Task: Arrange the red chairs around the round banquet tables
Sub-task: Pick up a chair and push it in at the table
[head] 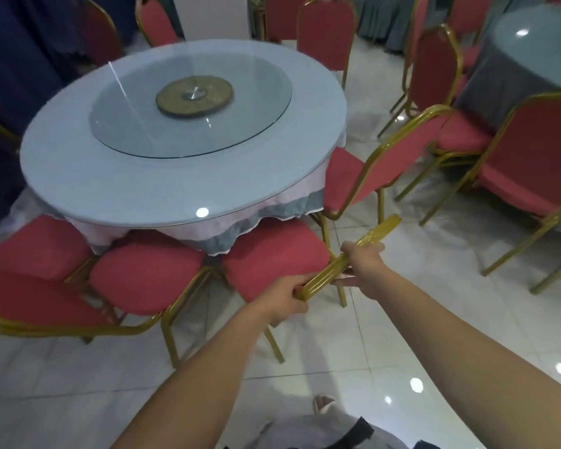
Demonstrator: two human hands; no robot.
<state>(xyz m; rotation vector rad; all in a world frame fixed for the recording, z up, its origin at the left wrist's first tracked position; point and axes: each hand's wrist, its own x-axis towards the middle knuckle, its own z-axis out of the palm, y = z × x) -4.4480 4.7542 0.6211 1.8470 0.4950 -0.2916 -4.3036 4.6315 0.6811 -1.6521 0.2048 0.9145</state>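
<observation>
Red chair (269, 257), gold top rail (381, 230), at the round table (110, 176).
Its padded seat sits partly under the table edge; my left hand (284, 298) and right hand (365, 262) both curl round the rail.

no readable text, labels, brands, numbers or signs, none on the nearest red chair (272, 257), none on the round banquet table (78, 176)

White tiled floor (337, 351) beneath you, bearing the round table (78, 176), with red chairs (146, 277) standing close around that table's rim. Centred on the table: a glass turntable (256, 92) over a brown disc (175, 102). Right of the table, a second table (538, 43).
</observation>
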